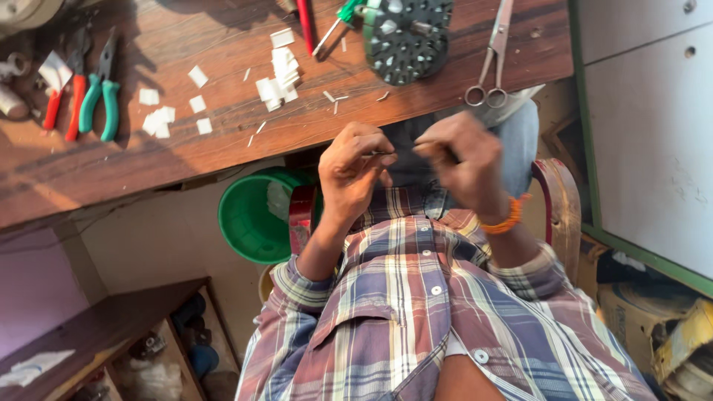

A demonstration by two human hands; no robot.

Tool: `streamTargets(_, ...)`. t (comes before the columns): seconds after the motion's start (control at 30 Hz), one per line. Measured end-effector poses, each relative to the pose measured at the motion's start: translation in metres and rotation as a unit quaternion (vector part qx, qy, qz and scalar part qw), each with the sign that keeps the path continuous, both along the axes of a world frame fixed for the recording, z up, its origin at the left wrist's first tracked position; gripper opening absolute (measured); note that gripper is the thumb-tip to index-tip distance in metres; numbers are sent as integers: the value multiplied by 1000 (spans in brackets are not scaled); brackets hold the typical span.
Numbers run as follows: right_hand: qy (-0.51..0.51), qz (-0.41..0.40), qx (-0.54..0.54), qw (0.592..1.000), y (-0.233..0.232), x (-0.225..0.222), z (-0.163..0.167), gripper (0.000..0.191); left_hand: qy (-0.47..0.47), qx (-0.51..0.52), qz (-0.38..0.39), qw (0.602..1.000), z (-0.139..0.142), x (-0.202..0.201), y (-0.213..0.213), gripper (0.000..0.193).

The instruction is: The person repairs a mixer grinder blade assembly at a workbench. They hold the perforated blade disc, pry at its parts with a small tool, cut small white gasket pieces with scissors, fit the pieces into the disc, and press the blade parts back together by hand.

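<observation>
Both hands are raised close together over my lap, just below the edge of the wooden workbench (223, 141). My left hand (355, 172) pinches the end of a thin metal wire (380, 154) between thumb and fingers. My right hand (462, 165), with an orange bead bracelet (507, 220) on the wrist, is closed around a small thin object that is blurred; what it is I cannot tell. The fingertips of both hands nearly meet.
On the bench lie scissors (492, 56), green-handled pliers (102, 93), red-handled pliers (65, 104), several small white paper pieces (276, 78), a dark round perforated disc (407, 37) and a green screwdriver (338, 18). A green bucket (256, 215) stands under the bench. A cabinet (646, 126) is at right.
</observation>
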State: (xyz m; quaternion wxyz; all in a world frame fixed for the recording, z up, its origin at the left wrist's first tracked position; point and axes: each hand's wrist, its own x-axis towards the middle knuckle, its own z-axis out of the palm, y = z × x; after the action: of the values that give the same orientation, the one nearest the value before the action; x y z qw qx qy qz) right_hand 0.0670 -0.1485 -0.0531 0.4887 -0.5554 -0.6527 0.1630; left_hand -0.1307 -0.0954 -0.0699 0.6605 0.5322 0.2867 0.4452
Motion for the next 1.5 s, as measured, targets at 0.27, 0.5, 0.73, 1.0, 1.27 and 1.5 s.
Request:
streamTargets(0.27,-207,-168,-123,956,-23,41,-5,22,4,-185,-77,980,-15,11,4,19)
streamTargets(0.5,258,-138,-216,932,-30,87,-40,61,-102,-208,-87,969,-13,21,-4,24)
streamTargets(0.73,526,151,-304,780,-75,69,-63,42,-179,-262,-136,938,-16,22,1,15)
streamTargets(1.0,293,354,-432,776,-55,10,-42,87,-159,-267,-131,941,-6,27,2,55)
streamTargets(1.27,359,319,-464,745,-51,6,-37,71,-103,-265,-120,951,-20,17,7,29)
streamTargets(1.5,375,289,-488,733,-49,5,-37,79,-97,-268,-107,952,-30,16,9,28)
